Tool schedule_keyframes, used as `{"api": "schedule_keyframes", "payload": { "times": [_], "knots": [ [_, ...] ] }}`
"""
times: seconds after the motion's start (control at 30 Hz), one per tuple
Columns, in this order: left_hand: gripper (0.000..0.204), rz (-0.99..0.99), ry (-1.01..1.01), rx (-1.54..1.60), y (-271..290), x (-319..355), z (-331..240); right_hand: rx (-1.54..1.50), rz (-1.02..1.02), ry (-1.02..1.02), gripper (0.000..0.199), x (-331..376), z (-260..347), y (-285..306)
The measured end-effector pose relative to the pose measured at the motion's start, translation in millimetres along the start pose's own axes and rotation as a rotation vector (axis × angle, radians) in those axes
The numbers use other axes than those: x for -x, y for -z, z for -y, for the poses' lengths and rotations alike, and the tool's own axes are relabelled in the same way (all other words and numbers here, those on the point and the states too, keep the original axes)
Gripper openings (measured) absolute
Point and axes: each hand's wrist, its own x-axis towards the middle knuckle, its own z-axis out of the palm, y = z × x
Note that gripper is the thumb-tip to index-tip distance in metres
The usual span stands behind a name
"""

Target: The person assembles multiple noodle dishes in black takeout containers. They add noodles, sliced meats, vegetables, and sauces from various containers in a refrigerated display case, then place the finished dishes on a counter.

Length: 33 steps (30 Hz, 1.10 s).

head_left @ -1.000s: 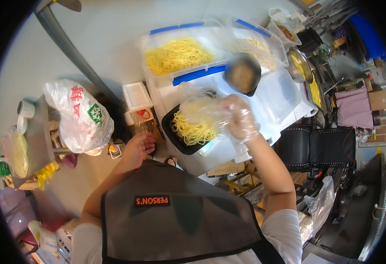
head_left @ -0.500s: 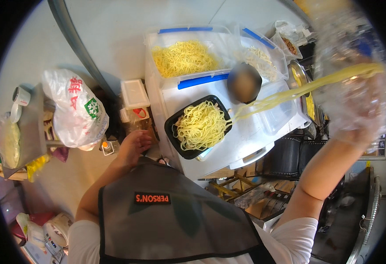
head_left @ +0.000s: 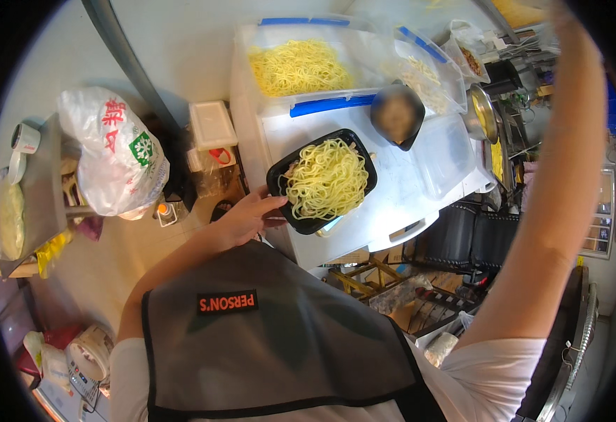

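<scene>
A black plastic tray [head_left: 311,226] heaped with yellow noodles [head_left: 327,177] rests on a white surface in front of me. At its left edge, my left hand [head_left: 251,213] is closed on the rim, with some fingers hidden beneath. My right forearm [head_left: 557,176] reaches up toward the top right rim of the picture, where the hand passes out of sight. Behind the tray, a clear bin with a blue clip [head_left: 332,105] holds a larger pile of noodles [head_left: 299,68]. A smaller black bowl [head_left: 410,138] stands right of the tray, its contents blurred.
A second clear container [head_left: 431,77] with pale pieces and a metal bowl [head_left: 478,112] are at the back right. On the left hangs a white plastic bag [head_left: 114,158], near a white-lidded box [head_left: 213,124]. Black padded seats [head_left: 455,235] stand beyond the table on the right.
My left hand has moved to the tray and taken hold of its edge. The right arm has swung up, carrying the gloved hand and its noodle strands out of view.
</scene>
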Motion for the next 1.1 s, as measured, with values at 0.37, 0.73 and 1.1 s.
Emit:
{"api": "schedule_keyframes", "payload": {
  "times": [0.37,0.73,1.1],
  "knots": [
    [0.032,-0.158,-0.159,0.153,7.6,-11.5,25.9,0.460,1.150,0.168,0.072,216.9,-105.6,-171.0],
    [0.057,-0.423,-0.538,0.318,71.1,203.0,-34.5,0.203,1.081,0.406,0.041,161.4,4.3,-105.7],
    [0.035,-0.976,-1.488,0.446,173.3,496.3,-84.1,-0.560,0.792,-0.016,0.035,391.0,218.5,-97.9]
  ]
}}
